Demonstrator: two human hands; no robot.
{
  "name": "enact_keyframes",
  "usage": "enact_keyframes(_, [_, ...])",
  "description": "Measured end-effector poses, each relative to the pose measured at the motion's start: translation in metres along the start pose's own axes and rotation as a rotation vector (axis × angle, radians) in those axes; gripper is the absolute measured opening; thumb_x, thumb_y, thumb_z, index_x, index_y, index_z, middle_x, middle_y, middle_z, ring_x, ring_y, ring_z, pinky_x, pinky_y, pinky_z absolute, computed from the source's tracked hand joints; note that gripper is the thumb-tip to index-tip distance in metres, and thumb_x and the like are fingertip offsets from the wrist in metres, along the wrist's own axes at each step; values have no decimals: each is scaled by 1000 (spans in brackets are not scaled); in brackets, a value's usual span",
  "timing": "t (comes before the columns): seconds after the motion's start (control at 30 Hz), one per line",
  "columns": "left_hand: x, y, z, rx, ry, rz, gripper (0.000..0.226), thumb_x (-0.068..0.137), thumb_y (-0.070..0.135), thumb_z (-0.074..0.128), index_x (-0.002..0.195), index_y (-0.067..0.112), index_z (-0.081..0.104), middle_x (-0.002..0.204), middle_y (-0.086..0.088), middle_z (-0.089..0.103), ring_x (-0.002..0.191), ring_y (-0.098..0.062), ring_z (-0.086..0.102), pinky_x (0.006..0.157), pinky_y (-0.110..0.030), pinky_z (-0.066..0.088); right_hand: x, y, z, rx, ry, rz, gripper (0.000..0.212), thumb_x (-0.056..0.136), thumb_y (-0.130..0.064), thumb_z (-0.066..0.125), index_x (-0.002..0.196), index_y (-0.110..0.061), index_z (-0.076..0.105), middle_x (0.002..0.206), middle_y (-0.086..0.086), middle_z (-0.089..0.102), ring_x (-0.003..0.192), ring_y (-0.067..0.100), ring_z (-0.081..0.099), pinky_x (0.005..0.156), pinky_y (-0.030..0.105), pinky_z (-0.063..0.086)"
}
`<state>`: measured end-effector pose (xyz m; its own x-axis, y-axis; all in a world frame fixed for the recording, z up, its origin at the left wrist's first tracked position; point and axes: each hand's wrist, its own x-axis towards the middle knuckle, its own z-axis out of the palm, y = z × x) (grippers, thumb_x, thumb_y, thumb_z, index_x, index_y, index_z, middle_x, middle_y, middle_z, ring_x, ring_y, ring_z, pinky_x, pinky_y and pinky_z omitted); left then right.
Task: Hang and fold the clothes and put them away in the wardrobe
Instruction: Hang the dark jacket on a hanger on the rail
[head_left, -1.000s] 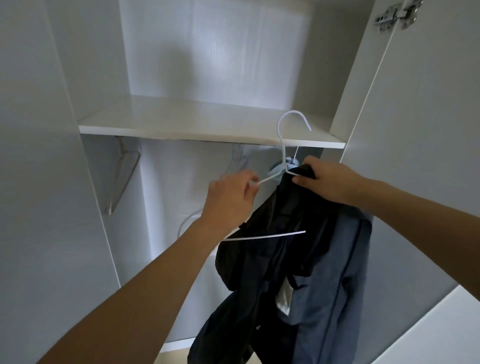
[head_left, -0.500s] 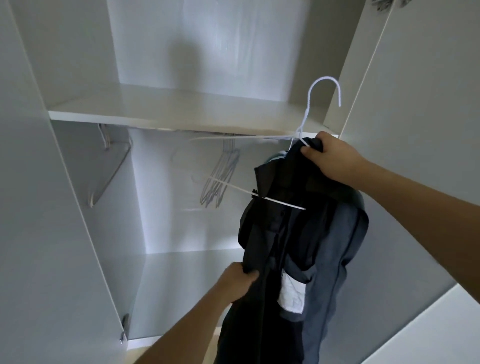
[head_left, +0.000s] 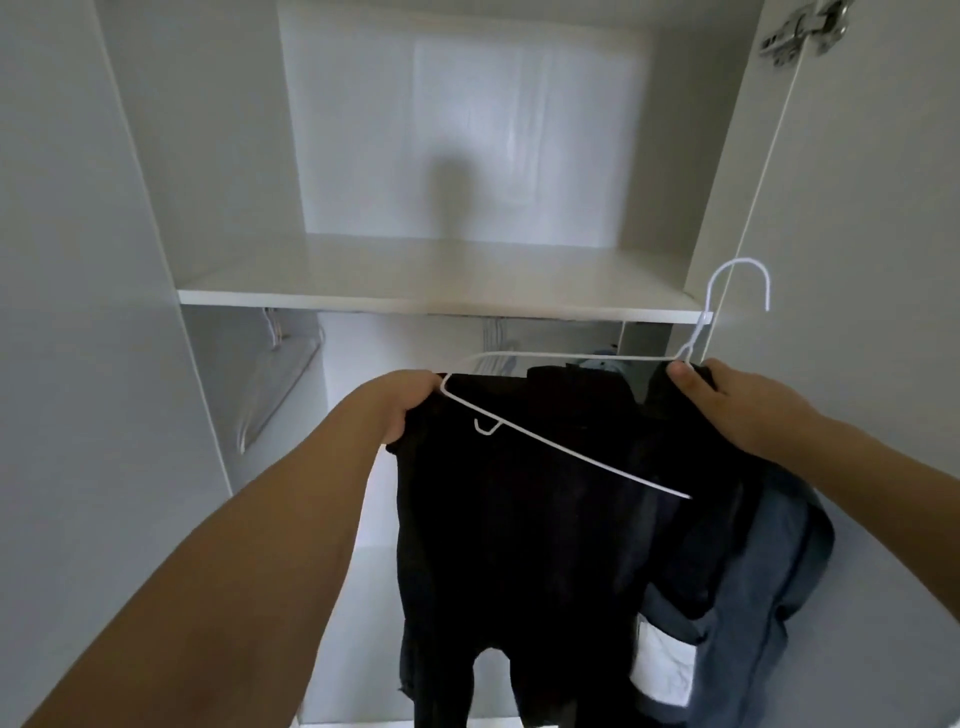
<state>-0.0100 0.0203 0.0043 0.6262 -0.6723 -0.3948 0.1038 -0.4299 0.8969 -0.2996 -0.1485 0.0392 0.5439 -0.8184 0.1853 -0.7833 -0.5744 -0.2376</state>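
A dark garment (head_left: 524, 514) with a grey-blue part and a white pocket lining hangs from a white wire hanger (head_left: 566, 447) in front of the open wardrobe. My right hand (head_left: 727, 400) grips the hanger's neck together with the cloth, the hook (head_left: 743, 280) standing up beside the right door. My left hand (head_left: 410, 400) grips the garment's upper left edge at the hanger's left end, holding the cloth spread. The hanger is below the shelf's (head_left: 436, 296) front edge, not on any rail.
The wardrobe's upper shelf compartment has white walls. Under the shelf, clear hangers (head_left: 275, 384) hang at the left and several wire ones (head_left: 496, 358) behind the garment. The right door (head_left: 857, 208) stands open with a metal hinge (head_left: 802, 26) at the top.
My left hand rose from the garment's lower part to its upper left edge and spread the cloth. The right hand and hanger have hardly shifted against the shelf.
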Motion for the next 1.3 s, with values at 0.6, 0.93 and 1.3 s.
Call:
enact_keyframes(0.6, [-28, 48, -16, 815, 345, 232, 29, 94, 3, 35, 67, 8, 42, 69, -7, 42, 67, -21, 44, 69, -31, 40, 18, -59, 35, 349, -267, 134, 72, 93, -63, 30, 144, -13, 39, 142, 19, 44, 126, 36, 45, 108, 39, 33])
enact_keyframes(0.93, [-23, 40, -24, 183, 259, 47, 22, 97, 7, 42, 77, 7, 48, 101, -14, 52, 91, -27, 50, 81, -32, 43, 32, -77, 35, 250, -241, 78, 69, 87, -61, 49, 136, -12, 49, 137, 13, 49, 115, 31, 51, 98, 34, 40])
enact_keyframes(1.3, [-35, 44, 21, 352, -73, 249, 35, 98, 32, 48, 119, 7, 61, 124, -14, 60, 112, -31, 57, 101, -41, 45, 27, -91, 35, 197, -18, -42, 60, 85, -70, 40, 95, -21, 73, 101, 6, 66, 90, 24, 58, 81, 31, 46])
